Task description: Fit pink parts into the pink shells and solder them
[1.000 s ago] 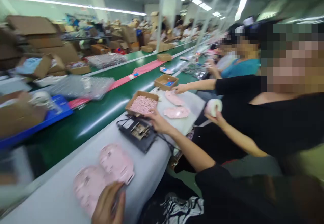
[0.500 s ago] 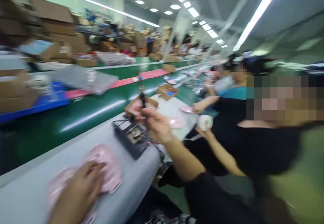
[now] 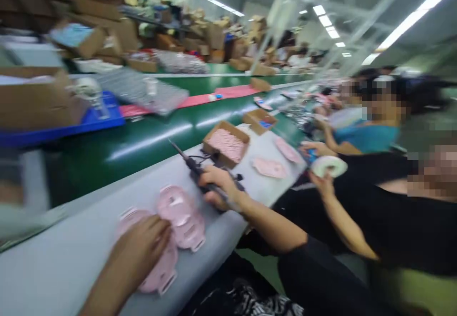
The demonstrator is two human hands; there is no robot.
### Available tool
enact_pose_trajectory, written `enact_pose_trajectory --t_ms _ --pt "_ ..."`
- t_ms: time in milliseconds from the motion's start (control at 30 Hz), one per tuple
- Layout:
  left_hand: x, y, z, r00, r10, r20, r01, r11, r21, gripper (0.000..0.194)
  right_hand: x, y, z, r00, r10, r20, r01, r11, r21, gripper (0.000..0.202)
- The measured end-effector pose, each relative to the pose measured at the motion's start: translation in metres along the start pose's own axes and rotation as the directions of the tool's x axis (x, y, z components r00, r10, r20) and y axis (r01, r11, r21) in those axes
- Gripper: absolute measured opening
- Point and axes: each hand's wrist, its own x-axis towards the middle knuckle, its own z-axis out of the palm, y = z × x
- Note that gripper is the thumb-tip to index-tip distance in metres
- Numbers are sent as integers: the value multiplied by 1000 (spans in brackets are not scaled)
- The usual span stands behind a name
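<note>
Two pink plastic shells lie side by side on the pale work surface [image 3: 82,244]. My left hand [image 3: 144,237] rests over the left shell [image 3: 162,268], its fingers bent together near the edge of the right shell [image 3: 182,216]; whatever its fingertips hold is hidden. A dark pen-like tool with a thin metal tip [image 3: 191,162] is gripped in my right hand [image 3: 219,187], tip pointing up and to the left. The dark device behind that hand is mostly covered.
A cardboard box of small pink parts [image 3: 228,144] stands beyond my right hand. Further right lie more pink pieces [image 3: 269,167]. A person in black holds a white roll [image 3: 329,166]. A green conveyor [image 3: 153,140] runs behind the table.
The view has shifted, so the scene sits further right and lower. My right hand has drawn back from the box and device, and its tool now tilts left. My left hand stays over the shells.
</note>
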Motion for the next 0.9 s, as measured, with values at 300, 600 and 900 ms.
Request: enact_pose_trajectory --t_ms 300,600,900 --pt "-2 30 10 989 -48 138 -31 853 520 21 -44 -1 22 986 131 99 -110 975 -195 19" --pt "0 16 20 988 -76 136 -13 828 560 22 -45 -4 23 977 163 141 -144 981 -132 28" --pt "4 16 21 984 -85 153 -12 839 544 22 -48 -1 25 975 132 178 -118 989 -85 36"
